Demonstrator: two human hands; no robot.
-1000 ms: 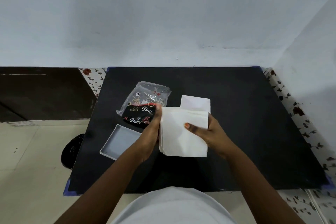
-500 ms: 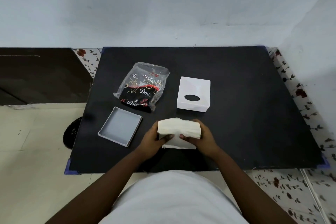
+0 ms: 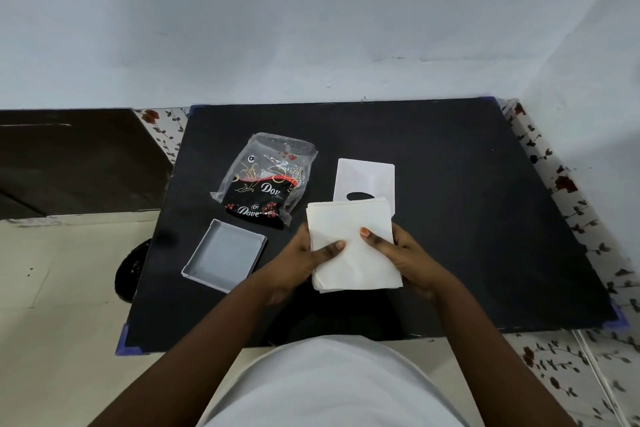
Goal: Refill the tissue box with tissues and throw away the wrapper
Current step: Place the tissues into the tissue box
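Both hands grasp the stack of white tissues [image 3: 353, 246] above the near centre of the black table [image 3: 485, 218]. The left hand [image 3: 298, 260] grips the stack's left edge, thumb pressed flat on the top sheet. The right hand [image 3: 405, 256] grips the right edge, its thumb likewise on top; the remaining fingers of both hands are hidden beneath the stack. The stack is held roughly flat, its broad face toward the camera.

Directly behind the stack stands the white tissue box cover [image 3: 365, 180], with an oval dispensing slot in its top face. The far edge of the stack overlaps the cover's near edge in this view; whether they touch cannot be determined.

Left of the hands, the grey box base [image 3: 225, 255] lies open side up on the table, apart from the stack. Beyond the base, and left of the cover, the clear plastic wrapper [image 3: 266, 180] with black, red and gold print lies crumpled on the table.

A dark round object [image 3: 130, 267] sits on the floor just off the table's left edge.
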